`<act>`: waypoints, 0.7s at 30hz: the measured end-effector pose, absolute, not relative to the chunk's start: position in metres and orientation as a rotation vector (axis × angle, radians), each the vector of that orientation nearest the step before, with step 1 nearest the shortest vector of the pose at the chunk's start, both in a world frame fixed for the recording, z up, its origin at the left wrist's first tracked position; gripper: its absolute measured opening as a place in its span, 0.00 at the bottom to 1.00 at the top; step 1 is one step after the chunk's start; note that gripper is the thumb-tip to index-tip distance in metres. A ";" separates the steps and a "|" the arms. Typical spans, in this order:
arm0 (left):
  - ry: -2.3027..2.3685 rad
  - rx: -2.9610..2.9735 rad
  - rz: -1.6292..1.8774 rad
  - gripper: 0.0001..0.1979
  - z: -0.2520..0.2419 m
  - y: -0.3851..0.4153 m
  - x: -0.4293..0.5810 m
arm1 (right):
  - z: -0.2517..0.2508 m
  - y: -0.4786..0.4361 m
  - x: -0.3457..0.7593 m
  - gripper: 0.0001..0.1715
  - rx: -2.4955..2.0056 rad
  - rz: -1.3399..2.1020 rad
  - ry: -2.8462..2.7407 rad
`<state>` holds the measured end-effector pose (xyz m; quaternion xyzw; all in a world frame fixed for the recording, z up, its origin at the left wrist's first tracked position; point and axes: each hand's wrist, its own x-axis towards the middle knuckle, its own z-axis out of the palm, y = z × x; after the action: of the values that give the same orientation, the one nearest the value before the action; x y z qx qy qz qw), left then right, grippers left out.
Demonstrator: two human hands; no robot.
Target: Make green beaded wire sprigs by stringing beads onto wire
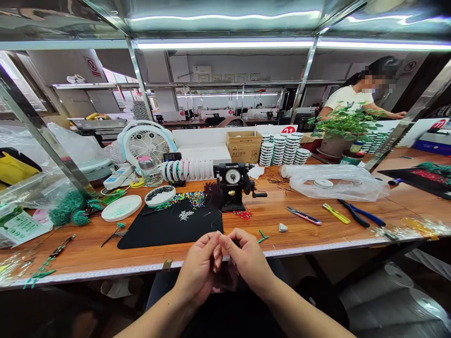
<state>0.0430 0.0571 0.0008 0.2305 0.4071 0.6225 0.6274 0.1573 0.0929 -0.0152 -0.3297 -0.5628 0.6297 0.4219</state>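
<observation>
My left hand and my right hand meet just in front of the wooden bench's near edge, fingertips pinched together. Both are closed on something too small and dark to make out between them. Just beyond the hands lies a black mat with a small white beaded piece and a strip of coloured beads. A black winding machine with a dial stands at the mat's far right corner.
Pliers with blue handles, a yellow tool and a pink cutter lie to the right. A clear plastic bag, stacked white spools, a cardboard box, a fan and a potted plant stand behind. Another person sits at far right.
</observation>
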 end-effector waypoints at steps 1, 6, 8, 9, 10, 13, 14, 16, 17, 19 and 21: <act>0.970 0.548 1.462 0.12 0.001 0.062 0.042 | -0.015 0.096 0.161 0.18 -0.821 1.601 -1.403; 1.036 0.626 1.477 0.14 -0.001 0.072 0.048 | -0.017 0.103 0.167 0.18 -0.766 1.641 -1.260; 1.012 0.663 1.460 0.13 -0.003 0.071 0.052 | -0.016 0.103 0.165 0.19 -0.711 1.717 -1.190; 1.010 0.669 1.463 0.12 -0.003 0.071 0.054 | -0.016 0.103 0.164 0.19 -0.690 1.765 -1.167; 1.020 0.669 1.471 0.12 -0.004 0.071 0.055 | -0.016 0.103 0.164 0.18 -0.681 1.804 -1.150; 1.110 0.683 1.485 0.13 -0.004 0.070 0.052 | -0.018 0.103 0.165 0.16 -0.683 1.845 -1.120; 1.136 0.718 1.470 0.13 -0.004 0.070 0.051 | -0.018 0.103 0.166 0.16 -0.673 1.855 -1.104; 1.171 0.817 1.426 0.13 -0.006 0.069 0.050 | -0.018 0.103 0.168 0.16 -0.638 1.894 -1.062; 1.181 0.867 1.409 0.13 -0.007 0.068 0.049 | -0.018 0.104 0.168 0.16 -0.620 1.920 -1.045; 1.185 0.934 1.395 0.13 -0.009 0.066 0.048 | -0.018 0.104 0.168 0.16 -0.600 1.955 -1.019; 1.172 0.956 1.387 0.13 -0.011 0.064 0.047 | -0.018 0.105 0.168 0.15 -0.599 1.967 -1.013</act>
<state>0.0468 0.0636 -0.0106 0.3986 0.4884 0.5781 0.5181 0.1680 0.1049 -0.0184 -0.2383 -0.4027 0.7819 0.4120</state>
